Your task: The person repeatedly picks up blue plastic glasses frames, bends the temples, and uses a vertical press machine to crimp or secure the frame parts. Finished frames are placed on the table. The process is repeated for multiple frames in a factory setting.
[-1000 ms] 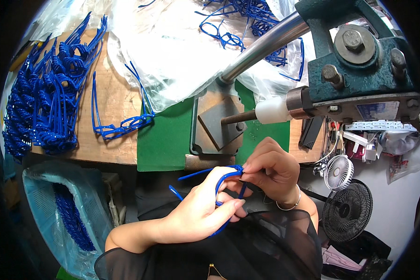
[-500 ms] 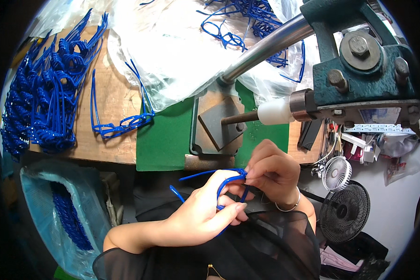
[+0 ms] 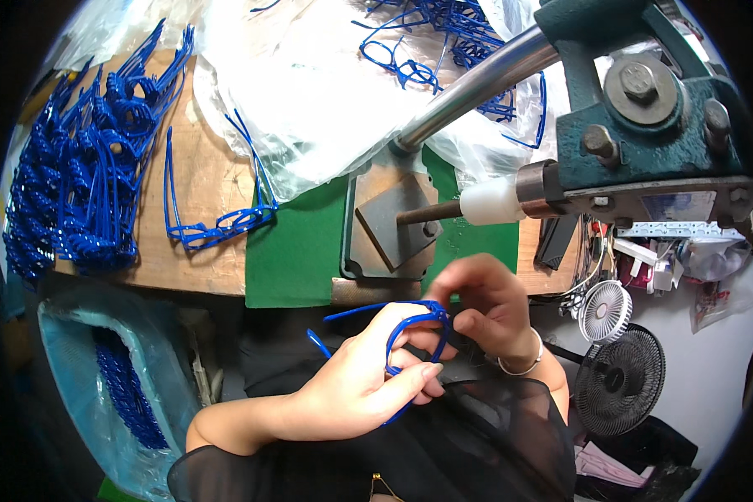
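My left hand is wrapped round a blue eyeglass frame and holds it tilted in front of my body, below the table edge. One rim loops over the fingers, and the temples stick out to the left past the knuckles. Part of the frame is hidden by the palm. Beside the frame's hinge corner is my right hand, thumb and forefinger apart, fingers curved and slightly blurred. Nothing shows between those fingertips.
A green hand press with a metal base plate stands beyond my hands on a green mat. Stacked blue frames and a single blue frame lie left. A blue-lined bin and fans flank me.
My right hand has let go of the frame's corner and drawn slightly right, its thumb and forefinger parting. My left hand keeps its hold on the frame, almost unmoved.
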Demonstrator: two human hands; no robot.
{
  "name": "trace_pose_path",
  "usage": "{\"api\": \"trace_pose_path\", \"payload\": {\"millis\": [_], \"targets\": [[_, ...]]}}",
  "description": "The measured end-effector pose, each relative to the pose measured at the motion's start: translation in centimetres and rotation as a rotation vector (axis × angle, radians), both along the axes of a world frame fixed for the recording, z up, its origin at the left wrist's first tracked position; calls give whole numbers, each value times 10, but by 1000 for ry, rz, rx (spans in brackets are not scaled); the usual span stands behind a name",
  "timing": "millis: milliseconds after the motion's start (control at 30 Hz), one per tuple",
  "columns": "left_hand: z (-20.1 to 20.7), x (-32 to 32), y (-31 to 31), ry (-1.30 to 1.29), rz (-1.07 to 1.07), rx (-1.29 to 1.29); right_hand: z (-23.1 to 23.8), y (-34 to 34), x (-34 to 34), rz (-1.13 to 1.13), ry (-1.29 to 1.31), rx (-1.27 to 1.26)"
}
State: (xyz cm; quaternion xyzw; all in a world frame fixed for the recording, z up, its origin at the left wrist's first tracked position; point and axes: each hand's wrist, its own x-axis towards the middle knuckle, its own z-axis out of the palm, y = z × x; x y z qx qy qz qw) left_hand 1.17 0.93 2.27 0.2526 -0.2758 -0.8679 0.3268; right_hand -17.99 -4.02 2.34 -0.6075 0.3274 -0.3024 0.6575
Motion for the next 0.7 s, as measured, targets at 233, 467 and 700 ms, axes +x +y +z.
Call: {"api": "trace_pose_path", "payload": {"millis": [233, 467, 700], "targets": [[4, -2, -7, -18, 59, -22, 3, -3, 12, 174, -80, 273], [35, -5, -42, -106, 168, -111, 0, -6, -18, -49, -121, 106], [44, -22, -66, -130, 239, -190, 16, -6, -20, -364, 145, -116]]}}
